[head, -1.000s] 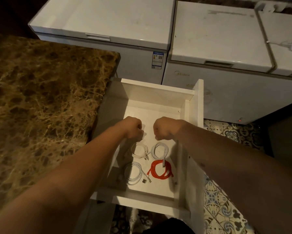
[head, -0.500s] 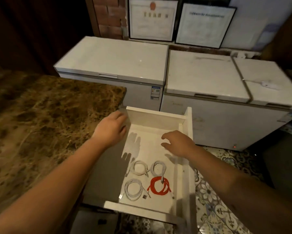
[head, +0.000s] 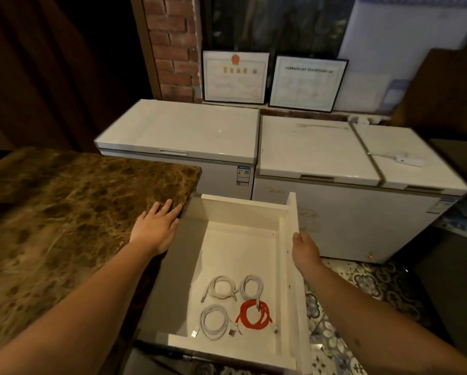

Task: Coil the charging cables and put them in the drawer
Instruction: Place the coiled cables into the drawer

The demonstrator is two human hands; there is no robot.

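The white drawer stands pulled out below me. On its floor lie three coiled white cables and one coiled red cable, all near the front. My left hand rests flat, fingers spread, on the corner of the brown marble counter, left of the drawer. My right hand is on the drawer's right side wall, fingers curled over its outer edge. Neither hand holds a cable.
Two white chest freezers stand just behind the drawer, a white adapter on the right one. Framed certificates lean on the brick wall. Patterned floor tiles lie to the right.
Both hands have left the drawer's inside. The left went up and left onto the counter corner; the right went right onto the drawer's side wall. My view has tilted up.
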